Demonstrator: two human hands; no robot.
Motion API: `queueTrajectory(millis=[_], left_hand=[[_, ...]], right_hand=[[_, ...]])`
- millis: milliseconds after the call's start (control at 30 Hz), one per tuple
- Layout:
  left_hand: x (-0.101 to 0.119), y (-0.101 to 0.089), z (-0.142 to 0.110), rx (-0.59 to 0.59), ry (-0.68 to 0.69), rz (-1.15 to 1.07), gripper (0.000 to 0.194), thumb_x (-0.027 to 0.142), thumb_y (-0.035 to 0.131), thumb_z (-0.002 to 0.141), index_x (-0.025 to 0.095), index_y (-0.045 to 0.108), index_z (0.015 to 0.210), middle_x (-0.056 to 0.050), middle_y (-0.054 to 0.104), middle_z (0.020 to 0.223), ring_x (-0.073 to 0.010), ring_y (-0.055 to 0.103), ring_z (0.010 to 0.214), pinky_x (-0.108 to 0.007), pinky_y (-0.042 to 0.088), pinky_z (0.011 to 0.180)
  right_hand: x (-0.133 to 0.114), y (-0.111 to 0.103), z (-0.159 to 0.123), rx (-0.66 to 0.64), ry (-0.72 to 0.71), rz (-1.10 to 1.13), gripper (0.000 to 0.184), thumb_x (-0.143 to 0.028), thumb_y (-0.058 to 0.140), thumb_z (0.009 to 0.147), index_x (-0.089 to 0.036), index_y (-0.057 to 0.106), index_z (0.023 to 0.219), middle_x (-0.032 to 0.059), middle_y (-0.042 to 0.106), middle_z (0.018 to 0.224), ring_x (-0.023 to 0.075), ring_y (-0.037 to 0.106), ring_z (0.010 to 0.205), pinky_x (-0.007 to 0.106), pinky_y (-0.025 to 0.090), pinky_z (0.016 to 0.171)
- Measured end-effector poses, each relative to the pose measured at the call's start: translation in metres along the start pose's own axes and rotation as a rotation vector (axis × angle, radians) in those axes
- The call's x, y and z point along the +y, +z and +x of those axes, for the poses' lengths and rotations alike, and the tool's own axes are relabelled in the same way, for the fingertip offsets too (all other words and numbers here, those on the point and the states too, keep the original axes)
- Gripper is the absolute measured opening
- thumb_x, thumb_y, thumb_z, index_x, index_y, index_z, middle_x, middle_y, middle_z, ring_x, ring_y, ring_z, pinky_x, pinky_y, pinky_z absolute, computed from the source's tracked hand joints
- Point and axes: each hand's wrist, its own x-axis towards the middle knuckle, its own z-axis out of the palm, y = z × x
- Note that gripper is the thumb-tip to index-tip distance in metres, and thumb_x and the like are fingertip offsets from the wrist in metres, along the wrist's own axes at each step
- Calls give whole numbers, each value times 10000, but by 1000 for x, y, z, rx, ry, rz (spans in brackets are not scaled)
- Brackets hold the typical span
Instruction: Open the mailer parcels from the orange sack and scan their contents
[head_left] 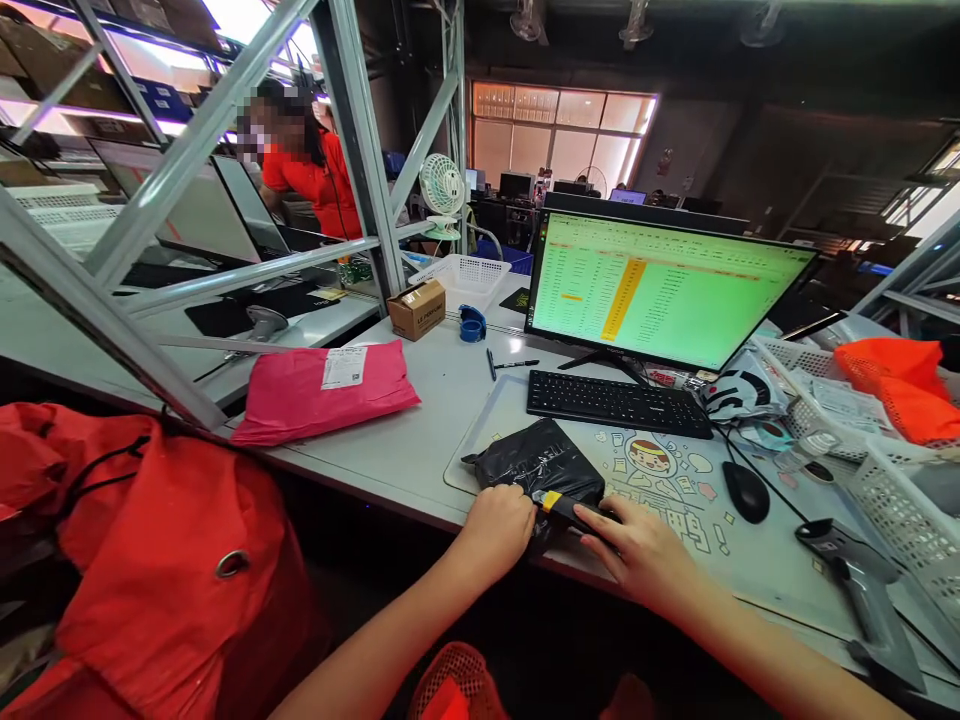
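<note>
A black plastic-wrapped parcel [536, 460] lies at the front edge of the desk, partly on a printed desk mat [480, 440]. My left hand [501, 522] is closed on the parcel's near edge, knuckles up. In my right hand [637, 545] is a box cutter [559, 503] with a yellow band near its front end. Its tip points left, against the near side of the parcel and close to my left fingers. Whether the blade has gone into the plastic is too small to tell.
Behind the parcel are a keyboard [619, 400] and a monitor [667, 290]. A mouse [745, 491], barcode scanner [855, 580] and white baskets [911, 510] are to the right. A pink parcel [326, 392], small carton [417, 310] and metal frame [187, 160] stand left. A person in red [315, 185] is beyond.
</note>
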Motion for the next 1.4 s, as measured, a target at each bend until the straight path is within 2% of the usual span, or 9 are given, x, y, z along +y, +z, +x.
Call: queueTrajectory(millis=[200, 300, 367, 467, 533, 700, 900, 1167, 1400], left_hand=[[-24, 7, -33, 73, 439, 37, 274, 177, 510, 973, 178, 615, 720, -38, 631, 724, -180, 576, 669, -326, 395, 598], [-31, 9, -51, 68, 584, 67, 267, 132, 546, 934, 194, 559, 674, -22, 591, 674, -178, 535, 649, -342, 348, 576], [-37, 6, -57, 68, 606, 64, 274, 130, 552, 930, 200, 538, 666, -17, 578, 672, -176, 530, 662, -349, 341, 587], [-46, -4, -55, 81, 521, 56, 257, 161, 550, 947, 199, 550, 692, -14, 597, 730, -175, 547, 704, -350, 360, 636], [-47, -12, -50, 77, 440, 52, 235, 213, 574, 954, 199, 567, 719, -12, 622, 779, -184, 572, 758, -356, 381, 701], [-31, -18, -42, 86, 204, 23, 266, 435, 675, 907, 195, 589, 829, -32, 662, 867, -234, 600, 825, -382, 392, 738], [-19, -2, -43, 134, 294, 53, 174, 176, 545, 966, 198, 554, 793, -30, 646, 844, -221, 574, 804, -381, 346, 668], [-20, 9, -53, 288, 350, 69, 238, 164, 458, 1022, 194, 528, 797, -40, 574, 817, -215, 504, 775, -364, 328, 660], [-29, 15, -51, 244, 458, 33, 197, 192, 509, 1006, 186, 529, 811, -35, 573, 828, -205, 499, 776, -347, 377, 681]], right_hand=[[6, -31, 9, -158, -191, -61, 392, -358, 597, 967, -311, 610, 1356, 66, 655, 991, 209, 643, 819, 313, 501, 698], [55, -49, 18, -128, -144, -166, 366, -366, 555, 972, -343, 651, 1325, 48, 634, 865, 162, 588, 661, 265, 405, 566], [98, -62, 18, -61, 43, -272, 355, -426, 501, 994, -310, 712, 1256, 38, 594, 749, 129, 516, 533, 256, 328, 490], [129, -78, 3, 0, 145, -271, 437, -517, 459, 1013, -311, 644, 1351, 63, 655, 908, 168, 622, 686, 281, 442, 589], [117, -81, -14, 33, 143, -201, 454, -506, 443, 1027, -311, 581, 1414, 75, 673, 1016, 183, 655, 774, 299, 499, 671], [50, -63, -47, 52, 129, -52, 405, -470, 464, 1029, -302, 621, 1363, 70, 698, 1036, 182, 692, 811, 284, 560, 702], [0, -41, -46, -135, 76, 86, 382, -394, 510, 1013, -361, 585, 1386, 39, 683, 1039, 179, 694, 843, 287, 570, 717], [-16, -43, -11, -268, -22, 55, 373, -349, 567, 982, -355, 616, 1352, 30, 666, 976, 206, 675, 832, 317, 519, 709], [-18, -43, 2, -240, -125, -53, 366, -373, 605, 962, -355, 630, 1327, 33, 658, 953, 212, 653, 794, 316, 470, 658]])
